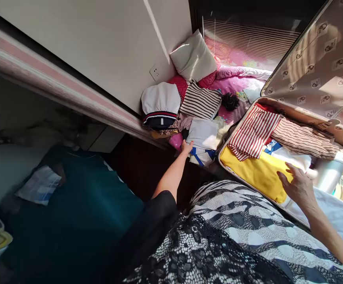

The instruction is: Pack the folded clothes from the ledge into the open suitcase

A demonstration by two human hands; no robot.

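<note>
My left hand (187, 147) reaches out to the pile of clothes by the wall. Its fingers are closed at the near left corner of a folded light-grey garment (202, 133); part of them is hidden there. Just below lies a white garment with blue bands (202, 156). Over the open suitcase (239, 178), my right hand (300, 187) hovers with fingers apart and nothing in them, close to a folded yellow garment (254, 170). Also packed inside are a red-and-white striped garment (254, 132) and a tan garment with dark stripes (304, 138).
Behind the pile lie a black-and-white striped cloth (201, 100), a white cap-like item (161, 100), a white cushion (193, 59) and a black fuzzy item (230, 101). The suitcase lid (316, 67) stands raised. A silvery cylinder (331, 173) is inside. Dark green fabric (71, 197) spreads at left.
</note>
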